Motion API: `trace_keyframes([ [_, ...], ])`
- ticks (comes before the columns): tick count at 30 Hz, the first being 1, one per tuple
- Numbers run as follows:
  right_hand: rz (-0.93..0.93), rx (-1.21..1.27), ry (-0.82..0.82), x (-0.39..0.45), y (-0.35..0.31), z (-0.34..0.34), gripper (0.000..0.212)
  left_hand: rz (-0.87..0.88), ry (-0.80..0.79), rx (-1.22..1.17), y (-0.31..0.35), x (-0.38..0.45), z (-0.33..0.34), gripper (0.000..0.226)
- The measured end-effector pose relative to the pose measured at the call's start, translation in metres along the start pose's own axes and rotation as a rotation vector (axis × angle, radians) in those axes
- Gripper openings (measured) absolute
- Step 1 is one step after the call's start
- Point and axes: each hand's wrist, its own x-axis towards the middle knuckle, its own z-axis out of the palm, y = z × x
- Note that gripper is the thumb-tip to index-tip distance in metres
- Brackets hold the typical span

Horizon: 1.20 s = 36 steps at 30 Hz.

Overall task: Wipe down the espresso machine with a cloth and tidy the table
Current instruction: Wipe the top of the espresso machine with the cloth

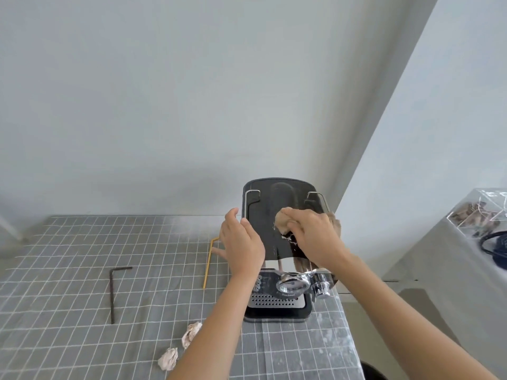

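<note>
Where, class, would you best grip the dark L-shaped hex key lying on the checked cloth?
Probably pinch the long arm of the hex key at mid-length, coming straight down from above. It lies flat, thin and alone on the tablecloth, with bare cloth either side for fingertips.

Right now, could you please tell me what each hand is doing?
Left hand: open, flat against the left side of the espresso machine, holding nothing.
Right hand: closed on the cloth, atop the machine.
</note>
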Motion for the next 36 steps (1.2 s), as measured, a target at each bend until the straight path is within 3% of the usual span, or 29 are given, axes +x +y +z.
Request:
trace_keyframes([
  [3, 0.116, 0.414, -0.026, 0.001, 0.002, -0.048, 0.029, -0.011, -0.013, 0.006, 0.000, 0.000, -0.001, 0.033],
  [6, 0.020, 0.569, -0.026, 0.001, -0.007, -0.064, 0.031, -0.018, -0.009, -0.007, 0.001, 0.001, -0.001, 0.034],
  [8, -0.072, 0.543, -0.253, -0.003, -0.013, -0.048, 0.031, -0.020, -0.007, -0.010, 0.001, 0.000, -0.001, 0.034],
  [10, -0.099, 0.254, -0.365, -0.009, -0.008, -0.018, 0.029, -0.017, -0.005, -0.022, 0.000, 0.000, 0.000, 0.033],
  [12, -0.067, 0.098, -0.258, -0.009, 0.000, 0.004, 0.026, -0.022, -0.001, -0.041, -0.001, 0.000, 0.000, 0.033],
  [23, -0.092, 0.224, 0.043, 0.034, 0.003, 0.028, 0.020, -0.038, -0.041, -0.059, 0.003, 0.003, 0.000, 0.033],
  [26, 0.074, 0.435, 0.121, 0.037, 0.004, -0.005, 0.037, -0.046, -0.054, -0.045, 0.002, 0.001, -0.002, 0.034],
  [29, 0.178, 1.073, 0.213, 0.039, 0.004, -0.034, 0.031, -0.059, -0.060, -0.035, 0.004, 0.000, -0.003, 0.034],
  [31, 0.214, 1.310, 0.230, 0.030, 0.002, -0.042, 0.027, -0.069, -0.055, -0.031, 0.006, 0.000, -0.003, 0.034],
  [33, 0.186, 1.116, 0.209, 0.012, 0.003, -0.034, 0.031, -0.069, -0.055, -0.034, 0.005, 0.000, -0.002, 0.034],
  [36, -0.040, 0.264, -0.063, -0.013, 0.005, -0.002, 0.042, -0.043, -0.059, -0.015, 0.002, 0.002, -0.001, 0.036],
])
